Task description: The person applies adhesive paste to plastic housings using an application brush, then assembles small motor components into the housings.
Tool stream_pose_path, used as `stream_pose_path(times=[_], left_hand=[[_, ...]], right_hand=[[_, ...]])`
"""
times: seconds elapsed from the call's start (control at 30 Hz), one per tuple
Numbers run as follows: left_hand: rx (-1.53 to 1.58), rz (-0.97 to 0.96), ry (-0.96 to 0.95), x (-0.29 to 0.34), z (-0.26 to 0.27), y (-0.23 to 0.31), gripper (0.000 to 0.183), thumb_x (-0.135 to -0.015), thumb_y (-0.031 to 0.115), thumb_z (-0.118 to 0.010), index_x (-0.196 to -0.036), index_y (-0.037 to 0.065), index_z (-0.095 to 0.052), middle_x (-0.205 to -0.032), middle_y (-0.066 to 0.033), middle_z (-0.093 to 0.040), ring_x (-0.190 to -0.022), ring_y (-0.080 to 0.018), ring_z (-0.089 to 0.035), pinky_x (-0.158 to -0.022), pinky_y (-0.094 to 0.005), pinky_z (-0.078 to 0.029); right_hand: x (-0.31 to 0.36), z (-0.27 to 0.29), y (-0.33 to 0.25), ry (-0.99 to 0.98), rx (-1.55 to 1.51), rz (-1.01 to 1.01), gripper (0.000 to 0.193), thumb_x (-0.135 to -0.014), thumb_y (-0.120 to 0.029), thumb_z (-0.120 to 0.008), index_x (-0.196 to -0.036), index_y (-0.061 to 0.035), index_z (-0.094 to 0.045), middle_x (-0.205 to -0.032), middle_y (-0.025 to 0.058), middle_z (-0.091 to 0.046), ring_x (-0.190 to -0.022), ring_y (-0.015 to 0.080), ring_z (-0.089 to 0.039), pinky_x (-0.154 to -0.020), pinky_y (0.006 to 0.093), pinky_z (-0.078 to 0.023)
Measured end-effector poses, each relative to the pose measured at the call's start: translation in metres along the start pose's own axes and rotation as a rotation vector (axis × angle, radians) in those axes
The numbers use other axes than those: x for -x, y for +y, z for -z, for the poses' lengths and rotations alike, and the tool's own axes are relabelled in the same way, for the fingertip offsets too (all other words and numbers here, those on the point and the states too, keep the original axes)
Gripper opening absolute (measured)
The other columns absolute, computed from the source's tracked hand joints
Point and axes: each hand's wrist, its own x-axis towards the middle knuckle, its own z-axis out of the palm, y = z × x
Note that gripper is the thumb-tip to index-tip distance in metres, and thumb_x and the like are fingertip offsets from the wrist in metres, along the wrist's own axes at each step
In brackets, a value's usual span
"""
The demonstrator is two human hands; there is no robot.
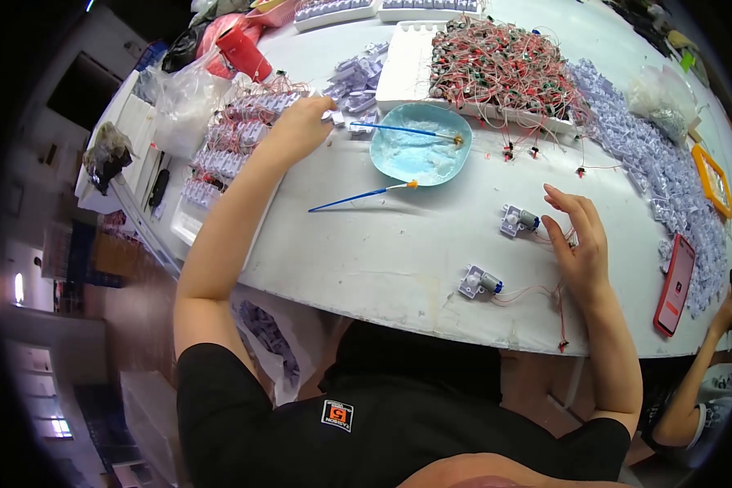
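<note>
My left hand (301, 126) reaches to the far left, its fingers closed on a small lavender plastic housing (333, 119) beside a loose heap of such housings (359, 75). My right hand (579, 244) hovers low over the table at the right, fingers apart. Just left of its fingertips lies a motor in a lavender housing (516, 221), whose red and white wires run under the hand. Nearer the front edge rests a second motor in a housing (480, 281), wires trailing right. Between my hands stands a light blue dish (421, 172) of whitish paste with a blue-handled brush (407, 130) across it.
Another brush (362, 198) lies before the dish. A white foam tray (405, 69) holds a tangle of wired motors. Wired housings fill a tray (244, 134) at left. Lavender parts (667, 171), a red phone (675, 285) and another person's hand (730, 305) are at right.
</note>
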Motion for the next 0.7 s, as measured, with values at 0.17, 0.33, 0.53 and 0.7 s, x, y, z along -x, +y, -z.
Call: stream_pose_path(times=[0.17,0.33,0.53,0.7], left_hand=[[-0.248,-0.115,-0.054,-0.013,-0.010,-0.019,0.028,-0.082,0.003,-0.065,-0.109,-0.001,-0.061,-0.096,-0.0219,-0.069,-0.097,-0.0407,-0.065,-0.088,-0.0437,-0.051],[-0.165,-0.022,-0.134,-0.005,0.001,-0.004,0.022,-0.083,0.005,-0.065,-0.104,-0.002,-0.060,-0.094,-0.0232,-0.068,-0.094,-0.0415,-0.065,-0.085,-0.0453,-0.051],[0.782,0.140,0.081,0.038,0.023,0.093,0.021,-0.095,0.004,-0.062,-0.114,-0.004,-0.057,-0.104,-0.0229,-0.072,-0.099,-0.0314,-0.072,-0.088,-0.0384,-0.058],[1.838,0.104,-0.203,0.082,0.003,0.186,0.045,-0.102,0.005,-0.054,-0.142,-0.007,-0.039,-0.133,-0.0291,-0.057,-0.121,-0.0335,-0.063,-0.105,-0.0388,-0.053]], right_hand=[[-0.001,-0.001,-0.002,-0.012,0.004,0.014,0.047,-0.085,0.003,-0.071,-0.131,-0.0075,-0.064,-0.107,0.0122,-0.067,-0.099,0.0271,-0.064,-0.087,0.0362,-0.052],[0.001,-0.001,-0.003,-0.026,-0.002,0.029,0.047,-0.084,0.002,-0.071,-0.130,-0.0071,-0.064,-0.107,0.0119,-0.067,-0.097,0.0277,-0.063,-0.086,0.0367,-0.051],[0.000,0.003,-0.014,0.073,-0.021,0.040,0.045,-0.083,0.003,-0.072,-0.126,-0.0074,-0.067,-0.105,0.0111,-0.067,-0.097,0.0278,-0.062,-0.086,0.0372,-0.050],[-0.005,0.002,-0.050,0.136,-0.063,0.193,0.043,-0.083,-0.006,-0.076,-0.125,-0.0137,-0.070,-0.111,0.0054,-0.066,-0.102,0.0250,-0.060,-0.087,0.0370,-0.049]])
